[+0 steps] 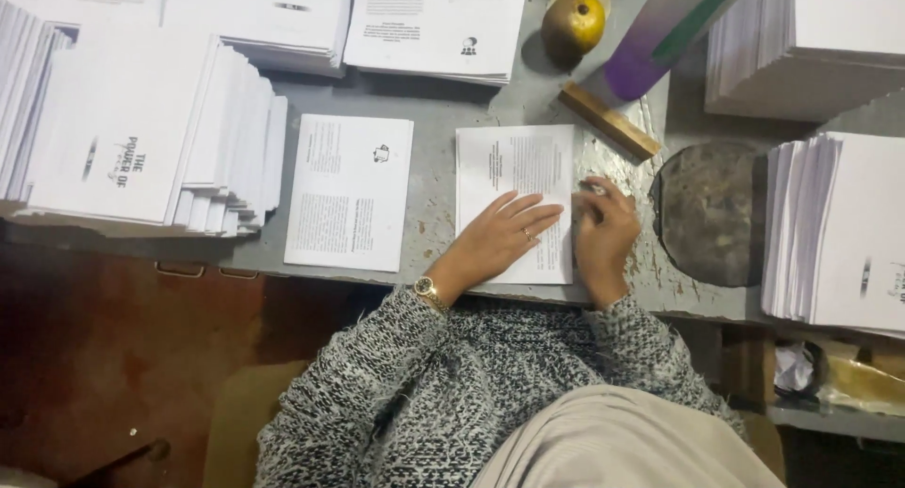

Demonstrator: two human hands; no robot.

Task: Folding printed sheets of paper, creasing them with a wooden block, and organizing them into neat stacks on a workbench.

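Observation:
A folded white printed sheet (514, 177) lies on the grey table (434, 120) in front of me. My left hand (500, 235) rests flat on its lower half, fingers spread, with a ring on one finger and a gold watch on the wrist. My right hand (603, 229) is curled at the sheet's right edge, fingers closed and pressing down along the fold. A second folded printed sheet (351, 191) lies to the left, apart from both hands.
Tall stacks of white printed sheets stand at the left (141, 130), back (434, 21) and right (839, 229). A wooden block (608, 120), a purple and green bottle (660, 35), a yellow fruit (573, 24) and a round dark patch (712, 210) are near my right hand.

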